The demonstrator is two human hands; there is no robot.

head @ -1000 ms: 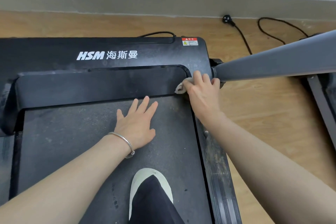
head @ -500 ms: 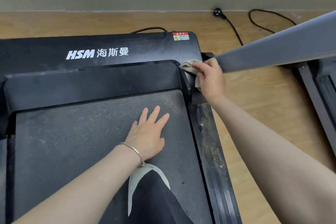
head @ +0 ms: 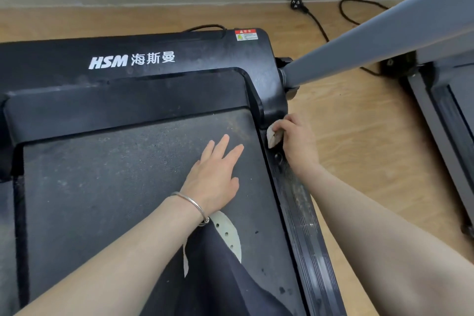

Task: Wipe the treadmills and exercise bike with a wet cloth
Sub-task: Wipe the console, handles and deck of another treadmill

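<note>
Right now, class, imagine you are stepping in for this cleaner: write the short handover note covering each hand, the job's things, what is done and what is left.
Left hand: flat, fingers straight, pressing on the treadmill belt for support.
Right hand: grip closed on the cloth, pressed to the top end of the right side rail, just below the black motor cover.
Done: cannot tell for certain; the cover corner beside the grey upright looks mostly clean.
Left: the rail below the cloth shows grime, the belt is dusty, and the second treadmill at right looks untouched. No exercise bike in view.
</note>
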